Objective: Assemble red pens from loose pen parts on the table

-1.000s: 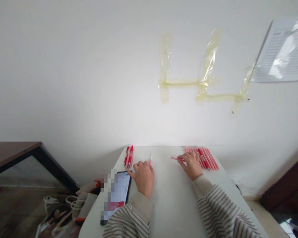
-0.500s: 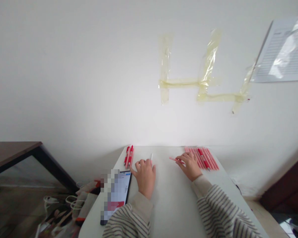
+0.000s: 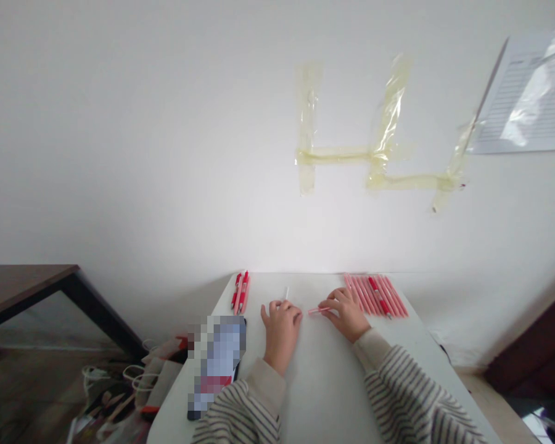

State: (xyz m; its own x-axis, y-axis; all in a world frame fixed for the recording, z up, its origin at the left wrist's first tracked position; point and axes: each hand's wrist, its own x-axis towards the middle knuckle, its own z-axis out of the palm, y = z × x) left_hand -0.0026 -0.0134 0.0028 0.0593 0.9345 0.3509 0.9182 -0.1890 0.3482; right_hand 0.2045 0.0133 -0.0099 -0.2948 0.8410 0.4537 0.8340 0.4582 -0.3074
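Note:
In the head view, my left hand [image 3: 282,330] is over the middle of the white table, its fingers curled. A slim white tube [image 3: 286,293] sticks out beyond these fingers; the rest of it is hidden under them. To the right, my right hand [image 3: 349,314] pinches a pink pen [image 3: 315,311] that points left toward the left hand. A small gap separates the pen's tip from the left fingers. Just past the right hand lies a row of several pink pens [image 3: 394,296], with one red pen [image 3: 380,297] among them.
Several red and pink pens [image 3: 240,293] lie at the table's back left corner. A phone [image 3: 217,364], partly pixelated, rests at the left edge of the white table [image 3: 326,394]. The wall [image 3: 189,154] stands directly behind. Bags and cables [image 3: 139,382] are down on the left.
My left hand has shifted right, away from the left pens. My right hand has come slightly left with the pink pen, so the hands are closer together.

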